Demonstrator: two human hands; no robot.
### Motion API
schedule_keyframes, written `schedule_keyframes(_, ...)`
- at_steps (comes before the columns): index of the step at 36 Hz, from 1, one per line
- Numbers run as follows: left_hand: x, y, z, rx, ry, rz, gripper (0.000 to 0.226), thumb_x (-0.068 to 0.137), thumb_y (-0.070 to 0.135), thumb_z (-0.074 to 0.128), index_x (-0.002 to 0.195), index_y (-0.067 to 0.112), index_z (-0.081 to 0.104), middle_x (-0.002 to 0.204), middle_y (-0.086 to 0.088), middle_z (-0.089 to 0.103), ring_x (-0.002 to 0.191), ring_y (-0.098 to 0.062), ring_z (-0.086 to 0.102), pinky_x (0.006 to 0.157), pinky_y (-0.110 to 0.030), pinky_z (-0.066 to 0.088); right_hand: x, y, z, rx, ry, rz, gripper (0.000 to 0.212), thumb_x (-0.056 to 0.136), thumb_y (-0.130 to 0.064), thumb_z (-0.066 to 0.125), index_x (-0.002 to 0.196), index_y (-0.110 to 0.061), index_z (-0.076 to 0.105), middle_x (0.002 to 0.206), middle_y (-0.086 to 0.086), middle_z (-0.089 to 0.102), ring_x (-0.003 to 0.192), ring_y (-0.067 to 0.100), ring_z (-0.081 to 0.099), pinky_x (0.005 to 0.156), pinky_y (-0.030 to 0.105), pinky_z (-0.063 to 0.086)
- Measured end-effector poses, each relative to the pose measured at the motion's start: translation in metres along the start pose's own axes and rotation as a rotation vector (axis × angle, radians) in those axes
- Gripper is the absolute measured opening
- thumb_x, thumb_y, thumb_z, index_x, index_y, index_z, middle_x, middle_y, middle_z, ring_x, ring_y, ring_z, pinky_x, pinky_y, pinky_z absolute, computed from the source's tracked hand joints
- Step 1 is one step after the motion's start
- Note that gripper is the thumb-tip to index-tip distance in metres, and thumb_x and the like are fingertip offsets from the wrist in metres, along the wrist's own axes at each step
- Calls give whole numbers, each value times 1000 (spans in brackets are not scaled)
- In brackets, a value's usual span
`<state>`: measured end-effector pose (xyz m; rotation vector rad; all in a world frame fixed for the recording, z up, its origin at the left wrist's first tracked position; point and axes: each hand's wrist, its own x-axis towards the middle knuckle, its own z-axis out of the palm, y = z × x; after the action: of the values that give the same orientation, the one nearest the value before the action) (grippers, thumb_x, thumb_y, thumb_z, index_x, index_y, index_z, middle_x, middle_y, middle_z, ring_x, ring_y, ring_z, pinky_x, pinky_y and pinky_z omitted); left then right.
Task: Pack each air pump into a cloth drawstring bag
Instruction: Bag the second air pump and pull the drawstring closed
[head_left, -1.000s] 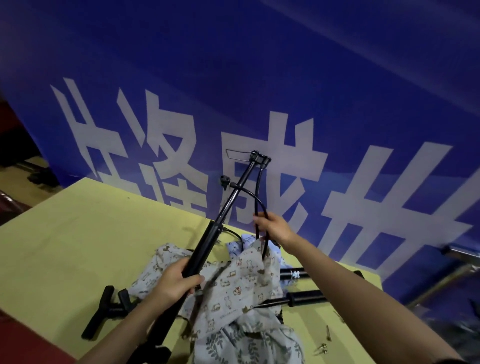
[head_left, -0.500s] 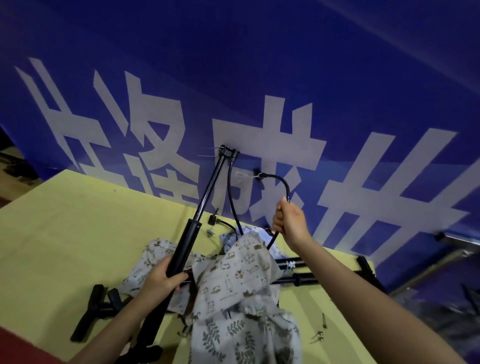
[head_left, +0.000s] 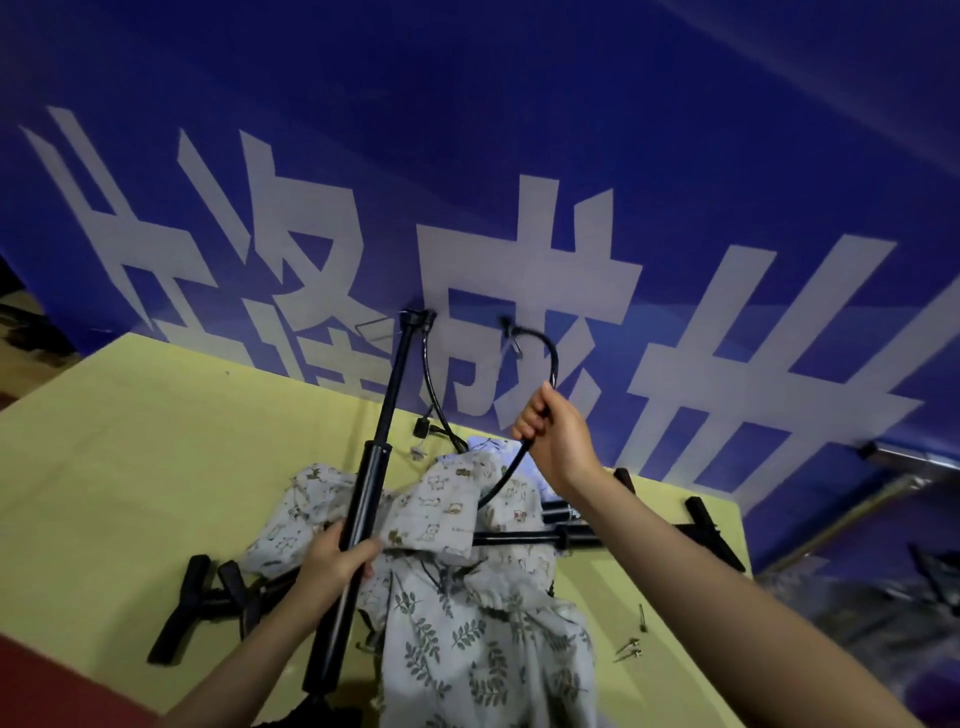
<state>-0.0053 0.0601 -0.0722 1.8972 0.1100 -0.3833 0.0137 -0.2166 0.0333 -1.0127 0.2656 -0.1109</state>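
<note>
Fingers (head_left: 358, 552) of your left hand (head_left: 335, 564) wrapped the pump (head_left: 371, 467) barrel, its long axis tilted up and away toward the banner (head_left: 519, 156). Your right hand (head_left: 556, 436) gripped the hose (head_left: 545, 358) above the bags (head_left: 452, 587). Bare yellow table (head_left: 130, 467) lay open to the left.

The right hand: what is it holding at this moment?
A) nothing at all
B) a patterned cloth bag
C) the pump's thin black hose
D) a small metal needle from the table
C: the right hand has its fingers curled round the thin black hose, which arcs up above the fist, while the left hand grips the pump's black barrel over the cloth bags.
</note>
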Motion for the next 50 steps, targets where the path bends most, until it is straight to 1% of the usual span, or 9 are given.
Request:
schedule_keyframes(8, 3, -15, 14, 13, -11, -58, 26, 91, 14, 64, 113, 10, 51, 81, -12, 63, 52, -18, 61, 48, -22, 48, 0, 24, -21, 112, 158, 67, 39, 106, -23, 29, 68, -14, 31, 55, -2, 22, 54, 16, 20, 57, 29, 25)
schedule_keyframes(14, 27, -28, 31, 136, 41, -107, 36, 97, 25, 55, 127, 7, 49, 99, -7, 64, 80, -20, 63, 59, -27, 46, 3, 29, -35, -450, 234, 101, 30, 101, -18, 37, 75, -9, 50, 60, 5, 45, 58, 20, 46, 67, 33, 45)
schedule_keyframes(18, 40, -31, 39, 229, 166, -116, 28, 94, 25, 56, 101, -2, 60, 78, -14, 63, 62, -25, 62, 51, -34, 49, 9, 41, -73, -649, 336, 168, 25, 99, -18, 42, 83, -10, 60, 71, 5, 54, 69, 21, 52, 61, 28, 44)
schedule_keyframes(23, 23, -18, 48, 404, 306, 1, 35, 94, 23, 56, 123, 3, 50, 121, -17, 47, 111, -33, 48, 84, -35, 42, 7, 61, -121, -733, 383, 309, 23, 97, -19, 48, 96, -2, 64, 62, 7, 48, 55, 19, 44, 51, 27, 35)
schedule_keyframes(26, 20, -5, 50, 491, 329, 225, 30, 93, 16, 56, 122, 5, 54, 118, -13, 50, 117, -30, 43, 92, -37, 40, -3, 68, -135, -660, 411, 334, 24, 96, -20, 56, 82, 0, 59, 61, 9, 52, 50, 17, 45, 44, 23, 38)
schedule_keyframes(30, 27, 12, 56, 553, 219, 458, 23, 93, 12, 54, 115, 12, 60, 108, 0, 53, 106, -17, 47, 86, -33, 45, -16, 77, -143, -537, 396, 366, 30, 93, -18, 63, 67, -8, 52, 61, 10, 51, 44, 15, 43, 40, 22, 36)
schedule_keyframes(35, 32, 47, 83, 379, -15, 565, 27, 93, 1, 45, 109, 15, 61, 105, 9, 52, 100, -9, 52, 86, -24, 44, -27, 86, -160, -503, 397, 477, 31, 90, -29, 68, 74, -4, 59, 57, 9, 53, 42, 15, 44, 39, 22, 35)
schedule_keyframes(45, 73, 44, 141, 720, -489, 304, 30, 103, 29, 35, 115, 18, 60, 114, 1, 62, 107, -19, 57, 90, -32, 45, -34, 89, -203, -402, 745, 523, 41, 96, -28, 55, 60, -12, 44, 53, 9, 39, 43, 20, 38, 47, 28, 30)
schedule_keyframes(50, 83, 44, 151, 682, -527, 120, 35, 104, 32, 29, 112, 24, 62, 108, 7, 63, 108, -16, 57, 89, -27, 41, -16, 90, -207, -105, 787, 515, 35, 102, -27, 45, 72, -8, 44, 46, 7, 49, 30, 18, 50, 34, 21, 38)
